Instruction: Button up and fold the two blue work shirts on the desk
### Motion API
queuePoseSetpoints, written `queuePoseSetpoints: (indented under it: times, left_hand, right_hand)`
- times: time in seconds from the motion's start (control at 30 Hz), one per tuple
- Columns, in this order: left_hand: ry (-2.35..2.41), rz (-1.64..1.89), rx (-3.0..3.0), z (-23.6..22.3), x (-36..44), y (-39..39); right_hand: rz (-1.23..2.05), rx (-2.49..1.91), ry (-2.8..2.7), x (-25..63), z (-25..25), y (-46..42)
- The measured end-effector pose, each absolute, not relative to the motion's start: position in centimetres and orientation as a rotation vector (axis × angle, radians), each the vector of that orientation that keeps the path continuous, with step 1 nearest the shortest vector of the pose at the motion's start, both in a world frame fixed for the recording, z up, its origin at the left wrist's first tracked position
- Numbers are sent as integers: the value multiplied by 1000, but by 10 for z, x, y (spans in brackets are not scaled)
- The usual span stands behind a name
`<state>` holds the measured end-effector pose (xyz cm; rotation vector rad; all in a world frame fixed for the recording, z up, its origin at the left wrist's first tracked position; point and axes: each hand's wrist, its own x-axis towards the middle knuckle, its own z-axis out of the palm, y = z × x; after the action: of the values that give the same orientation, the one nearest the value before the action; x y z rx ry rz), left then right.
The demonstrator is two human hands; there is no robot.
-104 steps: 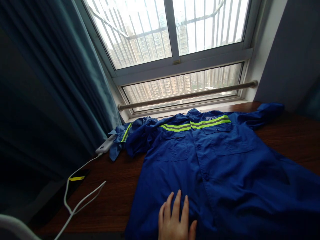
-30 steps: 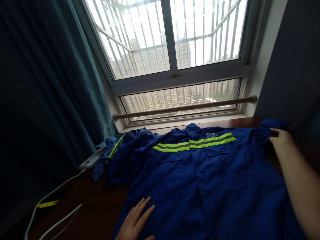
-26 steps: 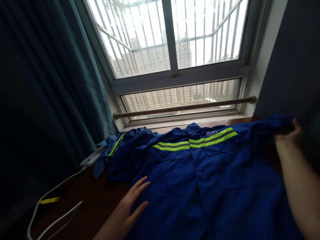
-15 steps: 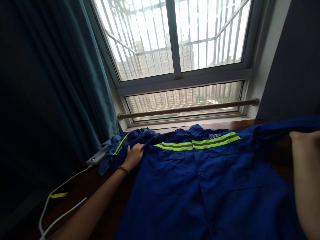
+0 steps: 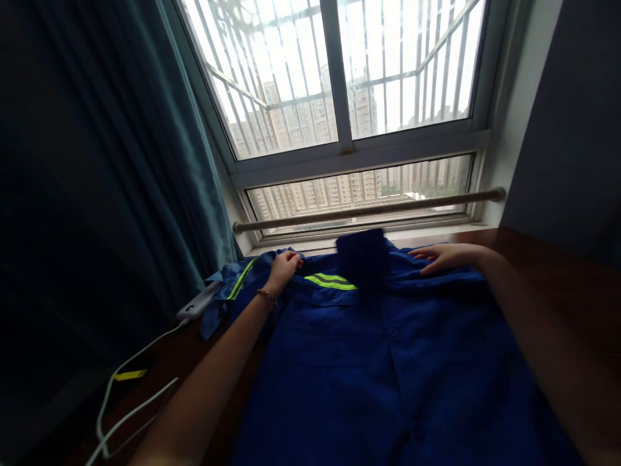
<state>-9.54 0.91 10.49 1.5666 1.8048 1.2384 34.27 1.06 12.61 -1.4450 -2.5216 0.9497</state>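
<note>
Left hand: fingers drawn narrow at the shoulder of the blue work shirt; can't tell if cloth is pinched.
Right hand: fingers loosely spread, palm down over the upper shirt, no grip visible.
Right-side sleeve: looks folded in across the chest, blurred; judged mostly done.
Left-side sleeve: partly hidden by left arm, not laid across; judged left to do.
Shirt: front up on bench below window, body spread, creased; reflective strip part covered.
</note>
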Motion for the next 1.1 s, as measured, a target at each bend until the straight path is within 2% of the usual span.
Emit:
queuePoseSetpoints:
  times: [0.1,0.2,0.33,0.43,0.57,0.63,0.83,1.0,1.03,1.1]
  left_hand:
    - [1579,931,1349,89,-62,1]
    - [1743,751,1345,72,-38,-2]
    - [2236,840,1747,54,-27,5]
    - [2369,1043,1865,44,-33,15]
    - [2109,1221,1641,32,-53,28]
    - [1885,1324,1513,31,-62,31]
    - [1319,1536,1060,62,-73,25]
    - [1314,1315,936,78,-74,19]
    - [1304,1258,958,75,-74,19]
    - [1242,1148,1011,66,-74,20]
  right_hand:
    - [713,-1706,-2376,364,114,26]
    - [603,-2050,-2311,384,98,36]
    - [691,-2215,-2293,401,73,44]
    - [660,-2211,-2292,407,66,46]
    - [669,-2103,-2406,392,71,42]
    - [559,-2114,-2487,376,69,41]
    - [234,-2138,-2514,351,60,38]
    - [-374,-2214,-1855,385,89,33]
    - [-436,-2226,-1735,394,93,34]
    - [-321,-2267,-1683,413,96,36]
